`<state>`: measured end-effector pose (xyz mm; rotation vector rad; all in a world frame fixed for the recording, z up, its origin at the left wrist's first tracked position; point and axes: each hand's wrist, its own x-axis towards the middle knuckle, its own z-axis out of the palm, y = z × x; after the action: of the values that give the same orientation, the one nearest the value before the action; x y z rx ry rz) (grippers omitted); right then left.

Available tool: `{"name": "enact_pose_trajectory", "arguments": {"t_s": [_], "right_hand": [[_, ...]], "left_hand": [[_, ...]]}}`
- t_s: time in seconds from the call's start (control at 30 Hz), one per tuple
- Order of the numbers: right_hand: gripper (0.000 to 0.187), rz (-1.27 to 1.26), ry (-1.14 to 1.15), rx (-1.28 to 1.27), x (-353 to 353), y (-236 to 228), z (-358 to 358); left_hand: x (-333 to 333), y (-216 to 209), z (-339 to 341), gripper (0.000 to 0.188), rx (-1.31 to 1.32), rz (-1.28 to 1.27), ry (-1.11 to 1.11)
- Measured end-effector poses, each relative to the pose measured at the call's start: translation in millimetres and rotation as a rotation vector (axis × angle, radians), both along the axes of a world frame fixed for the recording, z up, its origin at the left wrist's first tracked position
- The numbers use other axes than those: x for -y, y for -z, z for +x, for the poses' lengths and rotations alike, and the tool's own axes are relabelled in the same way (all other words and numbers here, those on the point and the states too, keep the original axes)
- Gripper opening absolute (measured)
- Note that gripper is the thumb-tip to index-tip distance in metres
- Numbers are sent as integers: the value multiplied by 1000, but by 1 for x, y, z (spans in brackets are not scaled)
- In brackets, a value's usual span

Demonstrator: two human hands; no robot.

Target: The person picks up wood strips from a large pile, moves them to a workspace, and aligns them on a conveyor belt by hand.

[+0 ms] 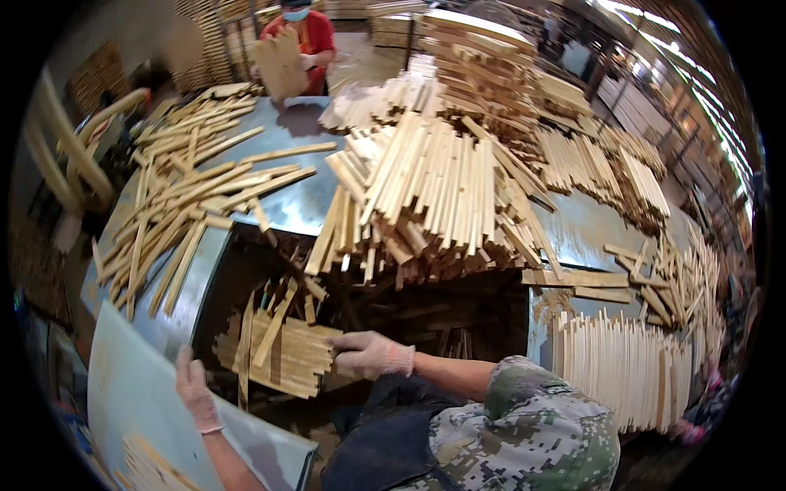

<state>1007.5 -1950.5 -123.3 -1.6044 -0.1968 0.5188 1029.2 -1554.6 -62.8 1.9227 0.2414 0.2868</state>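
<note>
My right hand point(375, 354), in a pale glove, closes on the right end of a bunch of wooden strips point(288, 360). The strips lie side by side over the dark opening in the bench, and a few loose ones cross on top. My left hand point(197, 394), also gloved, is by the edge of a pale blue panel point(139, 385). Its fingers stretch upward and hold nothing I can see. Just beyond the opening, a large heap of wooden strips point(442, 180) lies on the metal bench point(282, 200).
Loose strips point(184, 209) spread over the bench at left. A tidy row of strips point(622, 368) stands at right, near a scattered pile point(675, 278). Across the bench, a person in red point(318, 37) holds a bunch of boards point(281, 65). Stacked timber point(479, 65) rises behind the heap.
</note>
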Motion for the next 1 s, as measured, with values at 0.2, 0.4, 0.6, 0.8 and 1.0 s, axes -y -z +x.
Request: {"name": "enact_pose_trajectory", "arguments": {"t_s": [0.2,0.4,0.6,0.8,1.0], "right_hand": [[27,-289,878,614,223,0,44],[69,328,1427,275,404,57,79],[77,164,1275,311,456,94,126],[78,9,1255,319,440,102,155],[76,312,1323,272,444,85,137]], "left_hand": [[213,13,167,49,-39,-98,406],[373,56,326,66,-16,279,642],[482,69,424,72,-77,773,712],[533,80,452,68,-234,536,795],[562,44,407,58,-373,771,883]]}}
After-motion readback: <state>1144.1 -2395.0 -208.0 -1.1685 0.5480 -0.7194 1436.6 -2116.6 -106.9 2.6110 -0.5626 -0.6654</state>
